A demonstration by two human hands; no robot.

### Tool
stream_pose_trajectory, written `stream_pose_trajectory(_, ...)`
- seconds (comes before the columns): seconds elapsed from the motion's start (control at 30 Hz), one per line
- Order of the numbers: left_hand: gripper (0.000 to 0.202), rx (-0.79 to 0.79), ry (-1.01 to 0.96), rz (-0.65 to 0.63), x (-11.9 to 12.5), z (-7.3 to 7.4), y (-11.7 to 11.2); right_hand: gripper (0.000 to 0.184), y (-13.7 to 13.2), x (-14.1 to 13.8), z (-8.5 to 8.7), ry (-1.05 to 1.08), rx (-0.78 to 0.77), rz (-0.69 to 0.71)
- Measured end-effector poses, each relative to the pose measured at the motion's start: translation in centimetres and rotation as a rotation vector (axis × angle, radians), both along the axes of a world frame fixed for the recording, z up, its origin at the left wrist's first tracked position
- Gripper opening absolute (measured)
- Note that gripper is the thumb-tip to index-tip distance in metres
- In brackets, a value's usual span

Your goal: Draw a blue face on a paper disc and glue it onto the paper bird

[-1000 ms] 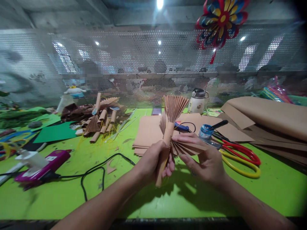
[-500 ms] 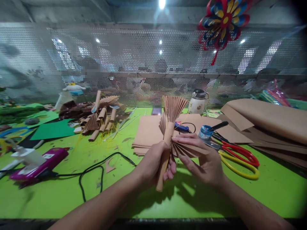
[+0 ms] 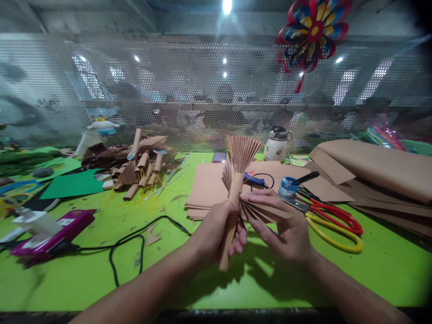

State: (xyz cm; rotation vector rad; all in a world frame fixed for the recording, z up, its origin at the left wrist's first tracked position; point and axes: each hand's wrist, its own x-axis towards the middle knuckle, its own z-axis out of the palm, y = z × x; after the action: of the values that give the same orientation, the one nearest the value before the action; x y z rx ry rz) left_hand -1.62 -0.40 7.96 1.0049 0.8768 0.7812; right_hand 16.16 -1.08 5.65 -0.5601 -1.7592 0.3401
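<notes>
Left hand [image 3: 216,230] is clenching around a paper roll [image 3: 234,198], holding it upright over the near part of the green table [image 3: 101,274]. Right hand [image 3: 286,230] is pinching the pleated fan [image 3: 265,211] at the roll's right side, thumb on top and fingers beneath. Scissors [image 3: 313,208] are lying just right of it. A brown paper stack [image 3: 207,186] is lying beyond, with a heap of similar rolls [image 3: 140,164] far left.

Red-and-yellow scissors [image 3: 337,222], a pink glue gun [image 3: 50,231], a white bottle [image 3: 277,144] and a pinwheel [image 3: 312,31] surround the green table [image 3: 101,270].
</notes>
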Motion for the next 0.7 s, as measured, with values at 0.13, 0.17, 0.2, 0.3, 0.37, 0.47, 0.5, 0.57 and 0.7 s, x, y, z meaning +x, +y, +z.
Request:
stream_pose_trajectory(0.13,0.028,0.007,-0.001,0.003,0.09,0.11,-0.06,0.044,-0.07,-0.08,-0.01,0.010,-0.007,0.003)
stream_pose_trajectory(0.17,0.028,0.006,0.000,0.001,0.11,0.13,-0.08,0.045,-0.08,-0.10,0.00,0.011,-0.006,0.004)
stream_pose_trajectory(0.2,0.029,0.004,-0.001,0.000,0.13,0.15,-0.10,0.045,-0.08,-0.13,0.01,0.013,-0.004,0.005)
stream_pose_trajectory(0.3,0.030,-0.002,-0.004,-0.003,0.15,0.19,-0.20,0.046,-0.08,-0.21,0.10,0.015,0.009,0.008)
stream_pose_trajectory(0.37,0.030,-0.007,-0.008,-0.002,0.14,0.21,-0.23,0.046,-0.10,-0.24,0.17,0.016,0.012,0.012)
stream_pose_trajectory(0.47,0.030,-0.012,-0.012,-0.002,0.12,0.23,-0.22,0.046,-0.17,-0.25,0.19,0.015,0.002,0.012)
stream_pose_trajectory(0.5,0.030,-0.013,-0.014,-0.002,0.11,0.23,-0.21,0.046,-0.19,-0.25,0.17,0.016,-0.002,0.012)
stream_pose_trajectory(0.57,0.030,-0.013,-0.017,0.002,0.09,0.22,-0.20,0.046,-0.22,-0.24,0.13,0.020,-0.003,0.011)
stream_pose_trajectory(0.7,0.030,-0.009,-0.013,0.010,0.06,0.07,-0.06,0.046,-0.17,-0.16,0.10,0.008,0.010,-0.001)
